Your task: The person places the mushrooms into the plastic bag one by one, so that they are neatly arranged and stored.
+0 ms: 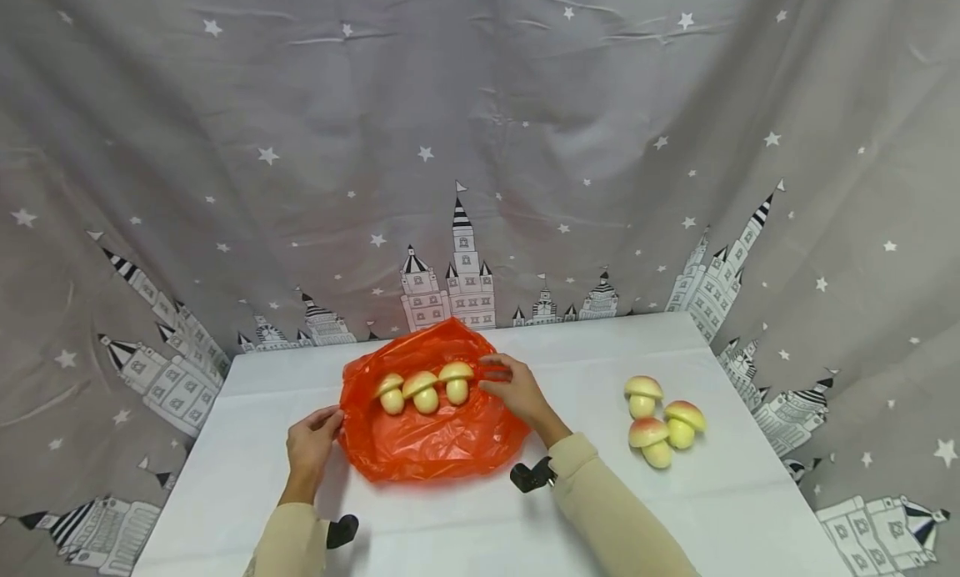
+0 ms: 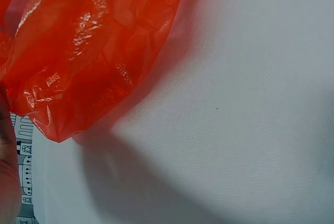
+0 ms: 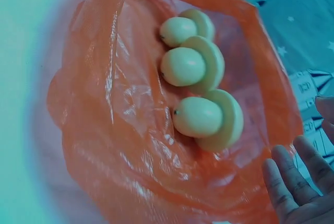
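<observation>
A white table (image 1: 427, 523) spreads from the near side, pale and plain, with a faint cloth-like texture and soft shadows beside the arms; the left wrist view shows one tiny dark speck (image 2: 217, 108) on it. Two cream sleeves (image 1: 618, 514) reach in from the near side, with a black device (image 1: 531, 475) at the right wrist and another (image 1: 342, 531) at the left.

The left hand (image 1: 307, 448) is at the near left edge of the bag (image 1: 442, 448), its grip pinching the plastic between thumb and fingers. The right hand (image 1: 521, 391) is at the bag's right rim, its grip spread, thumb apart from the fingers; whether they touch the plastic I cannot tell.

The bag lies left of the table's middle, its mouth wide open. It is thin, glossy, orange-red plastic, crumpled and partly see-through, its far edge rising to a peak. Inside, three mushrooms (image 1: 424, 393) sit in a row from left to right, with plump pale-yellow stems toward the near side and rounded yellow caps, lightly blushed with red, toward the far side.

On the table's right, well apart from the bag, three more mushrooms (image 1: 650, 434) cluster together, their caps redder on top.

Beyond the table hangs a grey curtain (image 1: 480, 85), softly creased, printed with white stars and black-and-white castles.
</observation>
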`<action>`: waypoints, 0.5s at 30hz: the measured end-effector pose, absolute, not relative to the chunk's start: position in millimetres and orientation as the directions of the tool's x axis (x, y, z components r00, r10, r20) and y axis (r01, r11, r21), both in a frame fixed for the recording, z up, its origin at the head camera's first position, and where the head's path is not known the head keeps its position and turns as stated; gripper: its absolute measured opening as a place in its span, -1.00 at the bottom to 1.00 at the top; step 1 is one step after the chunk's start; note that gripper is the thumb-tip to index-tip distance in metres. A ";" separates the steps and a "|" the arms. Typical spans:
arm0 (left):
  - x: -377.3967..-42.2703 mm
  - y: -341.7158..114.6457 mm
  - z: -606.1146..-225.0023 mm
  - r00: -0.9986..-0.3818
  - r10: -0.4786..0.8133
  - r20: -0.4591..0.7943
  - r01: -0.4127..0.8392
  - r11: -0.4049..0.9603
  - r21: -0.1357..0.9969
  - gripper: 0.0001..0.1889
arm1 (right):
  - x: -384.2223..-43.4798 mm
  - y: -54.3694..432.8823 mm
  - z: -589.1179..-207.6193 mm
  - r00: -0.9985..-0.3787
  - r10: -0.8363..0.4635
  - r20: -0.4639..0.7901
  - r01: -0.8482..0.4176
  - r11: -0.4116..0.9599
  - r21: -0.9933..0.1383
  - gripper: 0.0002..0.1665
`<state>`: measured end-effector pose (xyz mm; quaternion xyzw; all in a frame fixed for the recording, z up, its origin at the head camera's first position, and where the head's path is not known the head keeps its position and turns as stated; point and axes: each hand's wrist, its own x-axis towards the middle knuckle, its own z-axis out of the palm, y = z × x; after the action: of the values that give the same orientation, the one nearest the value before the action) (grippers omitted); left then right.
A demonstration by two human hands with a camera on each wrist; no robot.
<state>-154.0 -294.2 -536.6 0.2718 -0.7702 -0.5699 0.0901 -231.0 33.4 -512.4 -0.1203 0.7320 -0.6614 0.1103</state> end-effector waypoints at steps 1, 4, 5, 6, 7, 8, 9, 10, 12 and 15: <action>-153.4 -294.1 -536.9 -0.834 -0.524 -0.173 -0.319 0.203 0.926 -0.65 | -230.4 36.2 -512.8 -0.948 -0.318 0.004 -0.032 0.085 -0.996 -0.54; -152.8 -294.2 -537.9 -0.826 -0.535 -0.180 -0.328 0.196 0.924 -0.66 | -227.4 45.6 -512.4 -0.954 -0.299 0.012 -0.033 0.066 -0.997 -0.53; -152.7 -293.9 -537.8 -0.826 -0.534 -0.179 -0.329 0.199 0.923 -0.66 | -226.3 49.3 -512.4 -0.958 -0.285 0.009 -0.029 0.065 -0.997 -0.53; -152.9 -293.6 -537.8 -0.828 -0.533 -0.175 -0.326 0.203 0.923 -0.66 | -225.3 53.0 -512.6 -0.963 -0.270 0.008 -0.027 0.065 -0.998 -0.53; -153.2 -293.5 -537.9 -0.829 -0.531 -0.175 -0.325 0.203 0.924 -0.66 | -224.3 56.6 -512.9 -0.967 -0.254 0.005 -0.022 0.065 -0.998 -0.54; -153.4 -293.4 -537.9 -0.830 -0.529 -0.175 -0.325 0.204 0.923 -0.65 | -223.3 60.5 -513.5 -0.971 -0.238 0.002 -0.019 0.070 -0.997 -0.55; -153.7 -293.5 -538.1 -0.831 -0.527 -0.177 -0.326 0.205 0.923 -0.65 | -222.3 64.3 -514.3 -0.975 -0.221 0.000 -0.018 0.078 -0.997 -0.56; -153.9 -293.7 -538.3 -0.832 -0.526 -0.178 -0.329 0.208 0.921 -0.64 | -221.6 68.0 -515.7 -0.979 -0.206 -0.001 -0.017 0.089 -0.996 -0.56; -153.9 -294.1 -539.1 -0.831 -0.528 -0.178 -0.329 0.208 0.921 -0.64 | -220.2 75.1 -518.4 -0.982 -0.190 -0.004 -0.016 0.101 -0.995 -0.56; -156.0 -293.6 -540.9 -0.831 -0.528 -0.175 -0.324 0.204 0.924 -0.65 | -218.4 87.6 -519.6 -0.986 -0.168 -0.007 -0.012 0.112 -0.994 -0.55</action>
<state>-156.0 -293.6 -540.9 0.2762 -0.7706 -0.5672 0.0901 -218.4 87.6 -519.6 -0.0607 0.7433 -0.6636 0.0587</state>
